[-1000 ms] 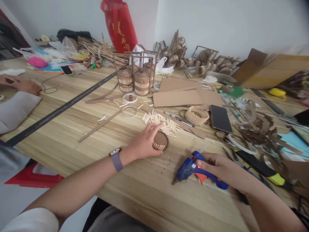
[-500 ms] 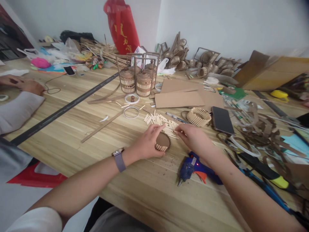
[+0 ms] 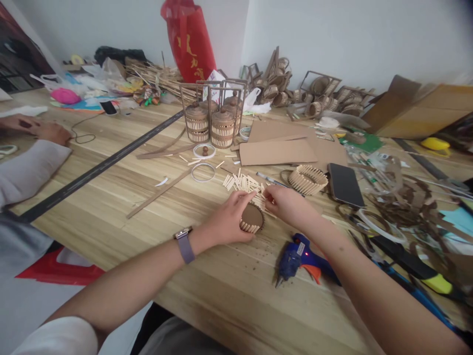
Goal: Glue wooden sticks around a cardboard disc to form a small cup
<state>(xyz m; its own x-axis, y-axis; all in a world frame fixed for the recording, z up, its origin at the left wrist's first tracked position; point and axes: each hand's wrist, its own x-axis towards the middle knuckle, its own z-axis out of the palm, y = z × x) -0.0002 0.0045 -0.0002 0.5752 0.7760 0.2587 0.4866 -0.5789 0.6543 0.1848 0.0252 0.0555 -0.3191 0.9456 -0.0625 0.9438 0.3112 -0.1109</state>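
Note:
My left hand [image 3: 233, 219] is curled round the left side of a round brown cardboard base [image 3: 253, 216], which has a row of short pale sticks along its near edge. Just beyond it lies a loose pile of pale sticks [image 3: 242, 182]. My right hand [image 3: 283, 202] is at the right side of this pile, fingers pinched; what they hold, if anything, is too small to make out. A blue glue gun [image 3: 295, 256] with an orange trigger and a red light lies near my right forearm. An oval ring of sticks [image 3: 308, 179] stands beyond my right hand.
A black phone [image 3: 345, 184], brown strips [image 3: 399, 197] and cutters are at the right. Lidded stick containers [image 3: 221, 129] in frames, cardboard sheets [image 3: 279, 152] and white rings [image 3: 203, 172] lie farther back. At the left are another person's hands [image 3: 53, 133].
My right hand has moved slightly left, nearer the base and the sticks, its fingers more curled. The whole view has shifted a little; my left hand keeps its hold.

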